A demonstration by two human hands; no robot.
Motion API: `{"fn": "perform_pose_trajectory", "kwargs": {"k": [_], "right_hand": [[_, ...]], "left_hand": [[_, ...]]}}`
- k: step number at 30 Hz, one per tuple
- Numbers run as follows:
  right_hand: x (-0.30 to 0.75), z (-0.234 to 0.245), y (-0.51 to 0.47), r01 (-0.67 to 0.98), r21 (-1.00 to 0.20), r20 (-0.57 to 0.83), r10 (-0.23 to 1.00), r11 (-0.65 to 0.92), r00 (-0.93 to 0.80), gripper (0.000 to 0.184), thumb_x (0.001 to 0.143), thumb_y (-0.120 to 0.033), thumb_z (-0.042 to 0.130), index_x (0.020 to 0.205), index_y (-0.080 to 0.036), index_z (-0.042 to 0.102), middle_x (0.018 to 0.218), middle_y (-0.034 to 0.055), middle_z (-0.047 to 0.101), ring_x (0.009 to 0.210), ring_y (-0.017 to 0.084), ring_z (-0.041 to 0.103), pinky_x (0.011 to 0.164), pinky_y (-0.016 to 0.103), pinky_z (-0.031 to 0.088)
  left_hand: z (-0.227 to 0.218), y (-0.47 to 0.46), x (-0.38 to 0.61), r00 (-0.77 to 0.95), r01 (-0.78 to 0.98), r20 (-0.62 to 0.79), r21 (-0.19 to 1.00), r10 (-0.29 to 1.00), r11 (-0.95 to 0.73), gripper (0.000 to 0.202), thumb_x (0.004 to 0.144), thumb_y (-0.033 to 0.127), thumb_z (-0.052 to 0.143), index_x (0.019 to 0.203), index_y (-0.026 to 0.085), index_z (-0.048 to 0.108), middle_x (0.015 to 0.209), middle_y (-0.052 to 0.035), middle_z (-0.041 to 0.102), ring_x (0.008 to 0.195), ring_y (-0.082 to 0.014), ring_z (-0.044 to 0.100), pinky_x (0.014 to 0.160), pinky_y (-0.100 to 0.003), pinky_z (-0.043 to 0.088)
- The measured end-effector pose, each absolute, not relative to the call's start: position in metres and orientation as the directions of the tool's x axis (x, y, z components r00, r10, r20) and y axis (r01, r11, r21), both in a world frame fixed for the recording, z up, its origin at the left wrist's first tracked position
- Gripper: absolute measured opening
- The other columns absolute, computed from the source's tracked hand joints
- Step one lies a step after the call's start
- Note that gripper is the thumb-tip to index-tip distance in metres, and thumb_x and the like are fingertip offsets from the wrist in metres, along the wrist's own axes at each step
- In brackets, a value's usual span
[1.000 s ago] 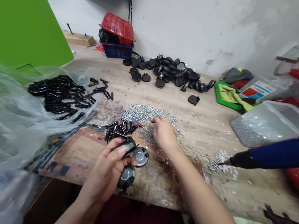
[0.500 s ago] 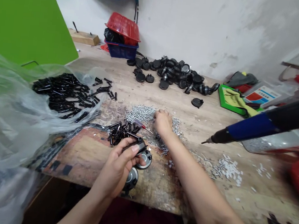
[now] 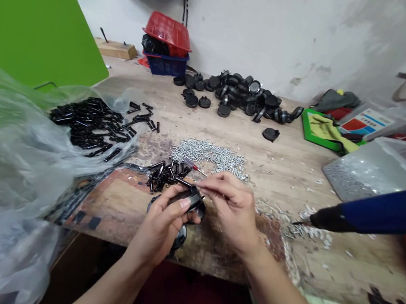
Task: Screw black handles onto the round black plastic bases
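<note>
Head camera, looking down over a worn, stained wooden tabletop (image 3: 288, 170): the left hand (image 3: 161, 225) grips a small ribbed black piece (image 3: 190, 198) above the near edge, thumb and fingers (image 3: 183, 202) closed around it. Two round black caps (image 3: 180, 236) show just beneath; whether they are joined to the piece or loose cannot be told. The right hand (image 3: 235, 208) meets the piece from the side, thumb and forefinger pressed together at its end on something too small to make out, possibly a screw.

Judging by how things lie, the work looks to be in mid-run. A heap of finished-looking black discs (image 3: 238, 95) sits by the far wall, with one stray disc (image 3: 270, 134) apart from it. Plenty of loose stock is left: a glinting drift of short silver screws (image 3: 210, 153) just beyond the hands, a cluster of stubby black pins (image 3: 166, 175) beside it, and long glossy black rods (image 3: 89, 125) spilling from a crumpled clear plastic bag (image 3: 6, 160) on the left.

A slim red-handled screwdriver (image 3: 191, 166) lies between pins and screws. At the right a blue-and-black power driver (image 3: 374, 216) reaches in, its tip near scattered screws; what holds it is out of frame. Behind it stand a frosted plastic tub (image 3: 379, 165) and a green tray (image 3: 308, 131) with a yellowish cloth. Far back, a red mesh basket (image 3: 168, 30) is tipped over a blue crate (image 3: 166, 65).
</note>
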State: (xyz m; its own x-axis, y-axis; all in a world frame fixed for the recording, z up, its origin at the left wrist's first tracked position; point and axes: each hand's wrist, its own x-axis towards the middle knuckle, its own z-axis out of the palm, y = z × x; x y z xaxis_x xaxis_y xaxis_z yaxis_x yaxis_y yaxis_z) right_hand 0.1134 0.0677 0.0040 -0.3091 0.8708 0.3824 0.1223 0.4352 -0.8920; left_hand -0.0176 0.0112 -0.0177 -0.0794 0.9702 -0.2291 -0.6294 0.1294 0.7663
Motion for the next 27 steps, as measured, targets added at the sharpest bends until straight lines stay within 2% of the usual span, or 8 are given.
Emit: {"fn": "perform_pose_trajectory", "kwargs": {"k": [2,6,9,13,15,21,23,27], "right_hand": [[0.117,0.006,0.057,0.098,-0.912,0.357,0.888,0.398,-0.289,0.018,0.084,-0.016,0.061,0.087,-0.030,0.072,0.083,-0.0006,0.065,0.077,0.013,0.062,0.070,0.029,0.051],[0.125,0.009,0.056,0.168,-0.889,0.375,0.888,0.426,-0.266,0.013,0.080,-0.016,0.066,0.083,-0.028,0.072,0.077,-0.0017,0.067,0.073,0.013,0.063,0.069,0.028,0.051],[0.131,0.013,0.057,0.222,-0.866,0.383,0.879,0.448,-0.283,0.011,0.080,-0.016,0.067,0.081,-0.026,0.071,0.077,-0.0019,0.068,0.073,0.012,0.063,0.069,0.028,0.050],[0.136,0.015,0.054,0.236,-0.857,0.387,0.875,0.457,-0.291,0.008,0.079,-0.016,0.067,0.078,-0.023,0.070,0.075,-0.0020,0.067,0.072,0.011,0.063,0.069,0.026,0.049],[0.140,0.014,0.053,0.217,-0.881,0.354,0.891,0.420,-0.286,0.008,0.078,-0.016,0.068,0.079,-0.024,0.070,0.076,-0.0025,0.066,0.072,0.011,0.062,0.069,0.026,0.049],[0.156,0.011,0.052,0.123,-0.957,0.203,0.907,0.264,-0.369,0.021,0.076,-0.020,0.070,0.096,-0.029,0.071,0.096,0.0011,0.068,0.090,0.015,0.063,0.083,0.033,0.049],[0.162,0.008,0.051,0.111,-0.962,0.186,0.898,0.249,-0.399,0.018,0.078,-0.020,0.068,0.094,-0.028,0.072,0.094,0.0022,0.069,0.090,0.016,0.064,0.084,0.036,0.050],[0.175,0.001,0.042,0.145,-0.966,0.154,0.928,0.213,-0.339,0.014,0.076,-0.025,0.071,0.089,-0.025,0.073,0.088,0.0029,0.070,0.084,0.017,0.065,0.081,0.037,0.052]], "left_hand": [[-0.019,0.010,-0.014,-0.089,-0.582,-0.214,0.804,0.973,0.124,0.021,0.078,0.022,0.065,0.098,0.018,0.060,0.097,-0.0022,0.058,0.078,-0.0117,0.056,0.067,-0.024,0.051],[-0.020,0.005,-0.007,-0.144,-0.401,-0.163,0.911,0.976,0.093,0.030,0.077,0.024,0.067,0.105,0.021,0.057,0.098,-0.0013,0.060,0.078,-0.0119,0.059,0.075,-0.026,0.050],[-0.018,0.001,-0.002,-0.191,-0.256,-0.121,0.964,0.974,0.069,0.036,0.075,0.026,0.069,0.108,0.022,0.055,0.104,-0.0030,0.061,0.092,-0.0174,0.060,0.081,-0.029,0.050],[-0.016,-0.003,0.003,-0.234,0.052,0.057,0.998,0.971,-0.046,0.042,0.074,0.025,0.069,0.113,0.021,0.053,0.118,-0.0067,0.056,0.113,-0.0230,0.053,0.100,-0.036,0.041],[-0.016,-0.004,0.005,-0.229,0.136,0.117,0.987,0.966,-0.087,0.045,0.075,0.025,0.068,0.116,0.021,0.052,0.122,-0.0080,0.055,0.117,-0.0244,0.051,0.104,-0.038,0.038],[-0.018,-0.010,0.012,-0.152,0.011,0.064,0.998,0.986,-0.063,0.044,0.076,0.025,0.067,0.118,0.023,0.051,0.120,-0.0067,0.057,0.113,-0.0233,0.055,0.097,-0.035,0.045],[-0.017,-0.012,0.016,-0.132,0.021,0.046,0.999,0.990,-0.043,0.042,0.076,0.025,0.068,0.115,0.022,0.053,0.120,-0.0064,0.057,0.115,-0.0234,0.054,0.098,-0.035,0.044],[-0.016,-0.015,0.029,-0.097,0.002,-0.020,1.000,0.995,0.021,0.040,0.073,0.025,0.070,0.111,0.022,0.056,0.115,-0.0049,0.060,0.111,-0.0222,0.056,0.095,-0.032,0.045]]}}
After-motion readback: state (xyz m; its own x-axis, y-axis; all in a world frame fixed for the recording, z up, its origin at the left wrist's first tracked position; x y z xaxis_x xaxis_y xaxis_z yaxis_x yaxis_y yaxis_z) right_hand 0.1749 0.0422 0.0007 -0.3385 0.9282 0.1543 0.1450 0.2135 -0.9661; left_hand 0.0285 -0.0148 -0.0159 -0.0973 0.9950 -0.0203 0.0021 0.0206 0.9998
